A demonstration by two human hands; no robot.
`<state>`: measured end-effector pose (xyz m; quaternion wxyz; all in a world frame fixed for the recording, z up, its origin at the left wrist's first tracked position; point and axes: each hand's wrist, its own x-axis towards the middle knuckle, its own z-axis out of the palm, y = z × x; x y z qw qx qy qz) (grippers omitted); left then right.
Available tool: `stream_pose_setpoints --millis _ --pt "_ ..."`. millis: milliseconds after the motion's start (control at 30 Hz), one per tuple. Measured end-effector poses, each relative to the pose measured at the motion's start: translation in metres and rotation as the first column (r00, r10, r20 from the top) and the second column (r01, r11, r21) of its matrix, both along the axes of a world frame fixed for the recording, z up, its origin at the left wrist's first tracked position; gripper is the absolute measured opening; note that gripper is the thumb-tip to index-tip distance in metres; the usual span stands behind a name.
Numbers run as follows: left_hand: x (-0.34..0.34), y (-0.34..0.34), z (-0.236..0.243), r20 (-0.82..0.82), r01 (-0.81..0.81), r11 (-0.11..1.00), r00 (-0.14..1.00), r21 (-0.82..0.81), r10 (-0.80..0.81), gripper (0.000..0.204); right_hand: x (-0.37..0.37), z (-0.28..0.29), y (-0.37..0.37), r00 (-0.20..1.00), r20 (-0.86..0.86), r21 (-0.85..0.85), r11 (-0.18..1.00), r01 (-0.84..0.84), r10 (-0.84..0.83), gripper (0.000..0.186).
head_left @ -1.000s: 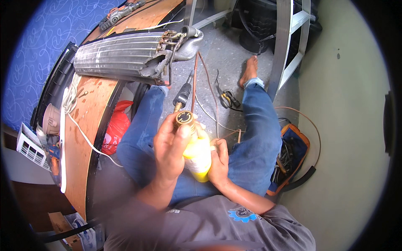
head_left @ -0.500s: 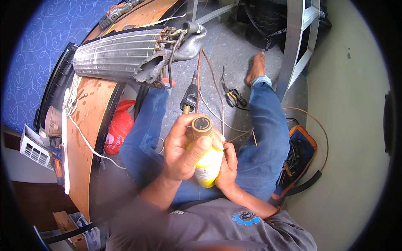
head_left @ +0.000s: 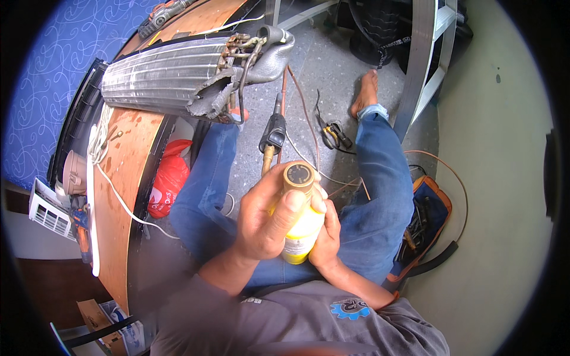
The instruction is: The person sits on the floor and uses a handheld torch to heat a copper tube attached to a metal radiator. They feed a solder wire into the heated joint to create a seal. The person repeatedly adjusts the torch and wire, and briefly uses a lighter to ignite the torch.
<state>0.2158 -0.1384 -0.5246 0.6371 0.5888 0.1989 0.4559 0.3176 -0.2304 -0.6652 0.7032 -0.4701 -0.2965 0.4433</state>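
Upright above my lap is a gas torch with a yellow cylinder (head_left: 295, 251) and a round, dark-capped brass knob (head_left: 298, 174) at its top. My left hand (head_left: 261, 215) is wrapped round the torch's upper part, thumb lying just below the knob. Lower down, my right hand (head_left: 325, 236) grips the cylinder's right side, its fingers partly hidden behind it. A brass tube and black torch handle (head_left: 274, 132) point away from me, past my left fingers. Beyond, thin copper pipes (head_left: 304, 110) run down from a finned coil (head_left: 160, 74).
The coil rests on a wooden board (head_left: 127, 178) at left, beside a red plastic bag (head_left: 169, 181). Pliers (head_left: 336, 135) lie on the grey floor. A metal ladder (head_left: 420, 65) stands far right; an open tool bag (head_left: 436, 207) sits by my right knee.
Both hands and the torch have shifted slightly to the right, still gripped the same way. The torch's black handle has moved a little right too.
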Motion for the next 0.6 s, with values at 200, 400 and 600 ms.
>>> stream_pose_setpoints --millis 200,400,600 --pt "-0.001 0.002 -0.005 -0.001 -0.008 1.000 1.000 -0.001 0.008 0.039 -0.001 0.005 0.000 1.000 -0.022 0.007 1.000 -0.004 0.004 0.018" --pt "0.005 -0.002 0.003 -0.087 -0.066 0.997 0.994 -0.048 0.062 0.051 0.000 0.010 0.001 0.997 -0.077 -0.001 1.000 -0.013 0.013 0.018" --pt "0.005 0.000 0.013 -0.093 -0.006 1.000 0.996 0.003 0.006 0.053 -0.002 0.013 0.000 0.993 -0.119 0.014 1.000 -0.010 0.011 0.019"
